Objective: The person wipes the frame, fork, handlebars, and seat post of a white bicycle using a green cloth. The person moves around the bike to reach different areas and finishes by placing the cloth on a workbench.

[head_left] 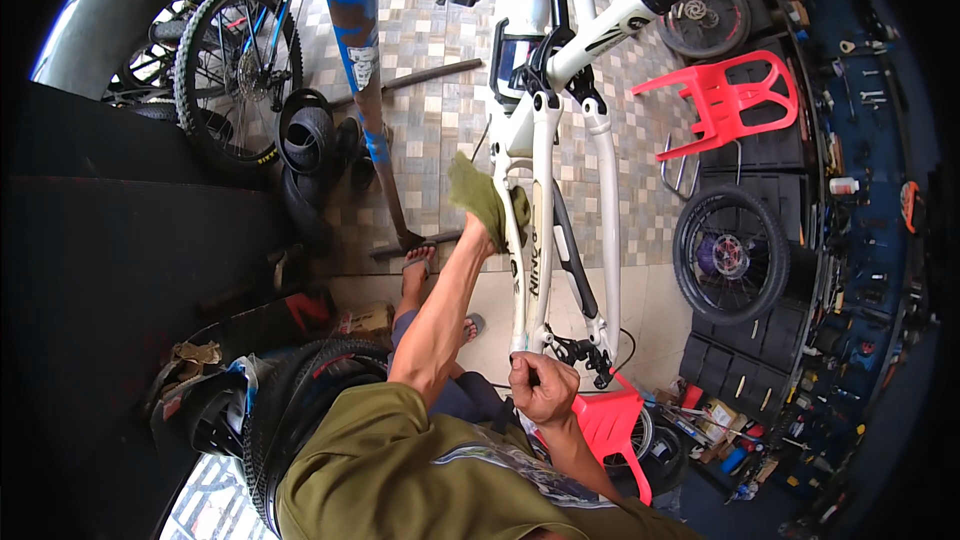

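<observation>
A white bicycle frame point(543, 155) hangs in front of me, its rear end pointing toward my body. My left hand point(484, 232) reaches up to the frame's left side, closed on an olive-green cloth point(474, 190). That cloth is wrapped against a white tube and partly hides my fingers. Nearer to me, my right hand point(545, 387) is curled shut at the rear tip of the left stay, covering the tip. A black rear derailleur point(585, 352) hangs just beyond it, to the right.
A blue stand post point(350, 30) rises left of the frame. Red plastic chairs point(735, 100) point(612, 425) and a loose wheel point(731, 254) are on the right, beside a tool wall point(870, 140). Bicycles point(240, 70) and tyres point(300, 140) crowd the left.
</observation>
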Action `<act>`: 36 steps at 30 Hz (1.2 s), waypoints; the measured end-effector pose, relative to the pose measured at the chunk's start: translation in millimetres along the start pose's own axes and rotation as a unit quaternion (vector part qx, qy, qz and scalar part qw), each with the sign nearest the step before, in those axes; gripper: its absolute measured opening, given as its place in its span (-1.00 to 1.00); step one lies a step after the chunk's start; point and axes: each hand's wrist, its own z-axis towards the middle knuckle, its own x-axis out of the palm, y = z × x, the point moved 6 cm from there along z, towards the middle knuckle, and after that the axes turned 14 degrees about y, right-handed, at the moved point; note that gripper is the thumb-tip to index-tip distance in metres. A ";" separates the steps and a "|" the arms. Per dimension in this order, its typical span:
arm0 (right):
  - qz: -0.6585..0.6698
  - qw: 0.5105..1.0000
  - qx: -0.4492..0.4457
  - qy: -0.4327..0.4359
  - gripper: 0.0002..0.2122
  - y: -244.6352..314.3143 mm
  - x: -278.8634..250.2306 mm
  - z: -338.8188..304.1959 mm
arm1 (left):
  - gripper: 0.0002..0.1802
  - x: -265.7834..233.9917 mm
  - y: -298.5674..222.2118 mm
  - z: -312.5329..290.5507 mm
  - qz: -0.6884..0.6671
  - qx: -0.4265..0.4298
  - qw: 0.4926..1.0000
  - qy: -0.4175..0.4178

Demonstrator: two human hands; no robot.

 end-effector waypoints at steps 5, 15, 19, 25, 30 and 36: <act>0.001 1.000 0.005 -0.005 -0.93 -0.3 -1.1 -1.8 | -0.47 -26.5 16.2 -28.3 0.106 -0.045 0.990 -0.086; 0.009 0.999 0.029 0.024 -0.94 2.5 -2.6 2.3 | -0.65 -64.7 -56.4 97.8 0.082 -0.091 0.987 -0.100; 0.009 0.999 0.045 0.020 -0.94 -3.2 0.3 0.9 | -0.66 -83.3 -59.0 128.1 0.118 -0.076 0.986 -0.085; 0.033 0.999 0.037 0.013 -0.94 -6.9 1.2 3.0 | -0.66 -114.4 -56.3 128.1 0.214 0.114 0.966 -0.090; 0.024 0.999 0.043 0.017 -0.95 -12.0 0.9 2.8 | -0.67 -110.9 -46.0 121.2 0.163 0.129 0.974 -0.092; 0.039 0.999 0.033 0.011 -0.95 -11.1 -4.0 2.2 | -0.72 -89.1 -73.0 107.3 0.382 0.102 0.917 -0.050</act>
